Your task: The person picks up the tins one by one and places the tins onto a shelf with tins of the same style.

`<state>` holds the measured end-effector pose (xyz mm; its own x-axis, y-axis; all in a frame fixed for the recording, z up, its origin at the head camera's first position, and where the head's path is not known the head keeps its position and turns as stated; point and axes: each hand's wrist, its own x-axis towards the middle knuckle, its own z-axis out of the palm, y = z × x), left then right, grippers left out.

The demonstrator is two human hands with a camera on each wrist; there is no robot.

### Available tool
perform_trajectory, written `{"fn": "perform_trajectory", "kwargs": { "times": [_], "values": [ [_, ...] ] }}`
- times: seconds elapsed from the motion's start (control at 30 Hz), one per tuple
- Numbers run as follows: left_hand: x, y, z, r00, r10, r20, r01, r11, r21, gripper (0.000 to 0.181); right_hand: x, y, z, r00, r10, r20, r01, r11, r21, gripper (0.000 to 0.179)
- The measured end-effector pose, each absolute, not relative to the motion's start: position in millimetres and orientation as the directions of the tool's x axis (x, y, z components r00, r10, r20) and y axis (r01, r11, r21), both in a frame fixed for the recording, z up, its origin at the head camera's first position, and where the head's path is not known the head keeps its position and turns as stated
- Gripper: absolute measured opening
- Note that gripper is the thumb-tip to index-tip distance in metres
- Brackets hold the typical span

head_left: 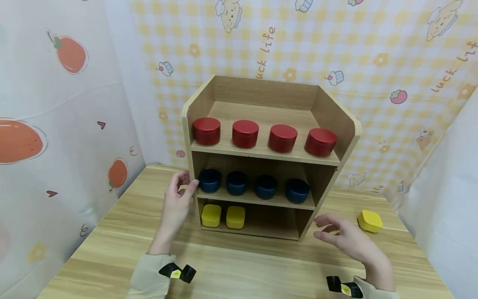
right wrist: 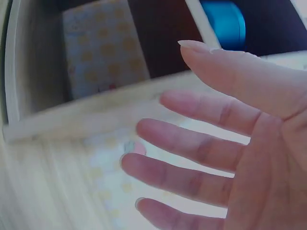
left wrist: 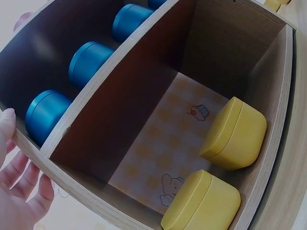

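In the head view a wooden three-tier shelf (head_left: 257,155) stands on the table. My left hand (head_left: 178,198) holds its left side panel, thumb at the front edge and fingers along the outside. Beside the thumb a round blue tin (head_left: 210,181) sits at the left end of the middle tier. My right hand (head_left: 345,237) is held off the lower right corner, fingers spread and nothing in them. On the bottom tier are two yellow boxes (head_left: 211,216) with rounded corners, at the left. Another yellow box (head_left: 370,221) lies on the table beyond my right hand.
Four is avoided here: several red round tins (head_left: 245,134) line the top tier, and several blue ones share the middle tier. A further bit of yellow shows behind my right hand. Patterned cloth (head_left: 261,37) hangs behind the wooden table (head_left: 112,245) and at both sides.
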<state>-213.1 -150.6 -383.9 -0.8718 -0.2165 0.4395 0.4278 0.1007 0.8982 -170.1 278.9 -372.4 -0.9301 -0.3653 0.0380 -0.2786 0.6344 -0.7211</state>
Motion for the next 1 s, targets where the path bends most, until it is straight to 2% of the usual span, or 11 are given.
{"fn": "perform_trajectory", "kwargs": {
  "times": [0.13, 0.3, 0.47, 0.73, 0.87, 1.0],
  "values": [
    [-213.0, -151.0, -383.7, -0.880, -0.213, 0.425, 0.411, 0.107, 0.905, 0.030, -172.0, 293.9, -380.1, -0.956, -0.292, 0.022, -0.210, 0.630, -0.748, 0.053],
    [-212.6, -150.7, -382.3, -0.888, -0.220, 0.404, 0.389, 0.110, 0.915, 0.029, -173.4, 313.1, -389.7, -0.978, -0.207, -0.005, -0.138, 0.670, -0.729, 0.060],
    [-213.2, -150.4, -382.7, -0.895, -0.229, 0.383, 0.368, 0.108, 0.924, 0.029, -172.5, 334.0, -399.1, -0.991, -0.136, -0.008, -0.093, 0.718, -0.689, 0.062],
    [-212.8, -151.4, -383.9, -0.879, -0.219, 0.423, 0.409, 0.111, 0.906, 0.030, -168.8, 362.2, -410.5, -0.998, -0.051, -0.033, -0.017, 0.751, -0.660, 0.060],
    [-212.0, -151.8, -384.6, -0.880, -0.221, 0.421, 0.406, 0.110, 0.907, 0.030, -167.3, 374.8, -418.2, -0.999, -0.035, -0.032, -0.004, 0.740, -0.673, 0.064],
    [-213.0, -151.3, -383.4, -0.883, -0.213, 0.418, 0.404, 0.110, 0.908, 0.031, -163.8, 387.3, -425.3, -0.996, -0.030, -0.088, 0.041, 0.708, -0.705, 0.069]
  ]
}}
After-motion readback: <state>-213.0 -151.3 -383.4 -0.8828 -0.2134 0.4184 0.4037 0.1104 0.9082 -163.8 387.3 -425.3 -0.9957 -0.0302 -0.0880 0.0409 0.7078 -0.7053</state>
